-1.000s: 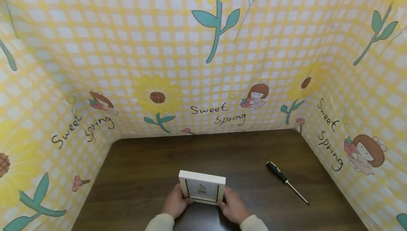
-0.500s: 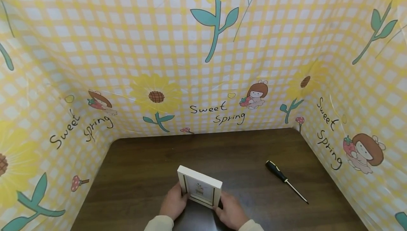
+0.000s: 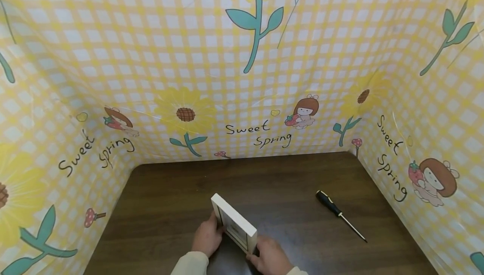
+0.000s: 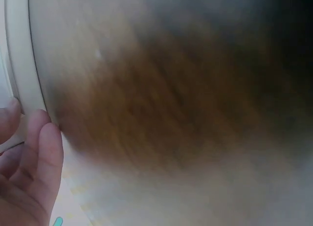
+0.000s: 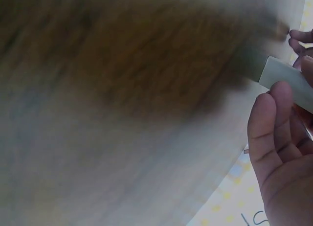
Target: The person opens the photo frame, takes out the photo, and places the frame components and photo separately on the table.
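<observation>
A small white picture frame [image 3: 235,217] is held up above the table near its front, turned at an angle, its right end closer to me. My left hand [image 3: 207,237] grips its left side and my right hand [image 3: 271,256] the lower right corner. In the left wrist view, the thumb and fingers of the left hand [image 4: 36,172] pinch the frame's pale edge [image 4: 22,50]. The right wrist view has the right hand [image 5: 279,152] at one end of the frame [image 5: 281,80], thumb on one side and fingers on the other. The picture inside is barely visible at this angle.
A screwdriver [image 3: 328,203] with a black handle lies on the dark wooden table [image 3: 170,191], to the right of the hands, its tip toward the front right. Yellow checked sheeting [image 3: 242,81] with printed flowers walls the table at the back and both sides.
The picture frame has turned, its right end swinging toward me and its left end away. My right hand has come nearer and lower with it. The screwdriver has stayed put.
</observation>
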Action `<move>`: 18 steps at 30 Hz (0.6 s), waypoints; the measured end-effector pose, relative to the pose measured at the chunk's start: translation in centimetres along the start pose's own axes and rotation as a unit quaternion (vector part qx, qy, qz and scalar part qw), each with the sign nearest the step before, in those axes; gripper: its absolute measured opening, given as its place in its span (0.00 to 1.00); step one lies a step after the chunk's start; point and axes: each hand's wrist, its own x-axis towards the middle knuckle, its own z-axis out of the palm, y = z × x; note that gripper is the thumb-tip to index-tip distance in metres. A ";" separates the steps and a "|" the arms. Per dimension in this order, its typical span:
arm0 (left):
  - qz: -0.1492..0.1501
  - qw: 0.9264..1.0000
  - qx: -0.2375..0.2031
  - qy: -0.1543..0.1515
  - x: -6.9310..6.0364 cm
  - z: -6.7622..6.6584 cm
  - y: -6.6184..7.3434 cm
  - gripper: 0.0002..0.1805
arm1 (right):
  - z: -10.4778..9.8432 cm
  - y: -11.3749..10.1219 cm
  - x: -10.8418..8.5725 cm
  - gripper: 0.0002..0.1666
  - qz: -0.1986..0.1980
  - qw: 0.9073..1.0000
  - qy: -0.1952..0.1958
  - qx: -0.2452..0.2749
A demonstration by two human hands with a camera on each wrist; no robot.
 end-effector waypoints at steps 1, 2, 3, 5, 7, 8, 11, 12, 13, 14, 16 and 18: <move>-0.002 1.000 0.001 -0.004 0.1 0.0 0.0 0.20 | 0.1 -0.1 0.0 0.14 -0.006 1.000 0.001 -0.003; -0.006 1.000 0.000 -0.007 0.1 0.0 0.1 0.20 | 0.1 -0.2 0.0 0.14 -0.011 1.000 0.004 -0.006; -0.007 1.000 -0.002 -0.011 0.2 -0.1 0.1 0.21 | 0.1 -0.3 0.0 0.14 -0.017 1.000 0.006 -0.010; -0.008 1.000 -0.008 -0.017 0.4 -0.2 0.2 0.22 | 0.1 -0.6 0.1 0.13 -0.023 1.000 0.011 -0.015; -0.007 1.000 -0.015 -0.025 0.5 -0.3 0.2 0.22 | 0.1 -1.0 0.1 0.13 -0.024 1.000 0.011 -0.018; -0.006 0.999 -0.019 -0.029 0.6 -0.4 0.1 0.22 | 0.0 -1.2 0.1 0.13 -0.023 1.000 0.007 -0.017; -0.003 0.999 -0.029 -0.044 0.9 -0.5 0.1 0.22 | 0.0 -1.8 0.1 0.14 -0.008 1.000 -0.017 -0.005; -0.004 0.998 -0.033 -0.048 1.0 -0.6 0.1 0.21 | 0.1 -2.0 0.2 0.13 -0.001 1.000 -0.025 -0.001; -0.005 0.998 -0.035 -0.051 1.0 -0.6 0.1 0.21 | 0.1 -2.2 0.2 0.13 0.004 1.000 -0.031 0.003; -0.005 0.998 -0.039 -0.054 1.1 -0.7 0.1 0.21 | 0.2 -2.4 0.2 0.13 0.009 0.999 -0.036 0.006; -0.003 0.997 -0.044 -0.057 1.2 -0.8 0.3 0.20 | 0.4 -2.6 0.2 0.13 0.013 0.999 -0.040 0.011; -0.005 0.997 -0.045 -0.060 1.2 -0.8 0.3 0.21 | 0.4 -2.9 0.3 0.12 0.020 0.998 -0.052 0.017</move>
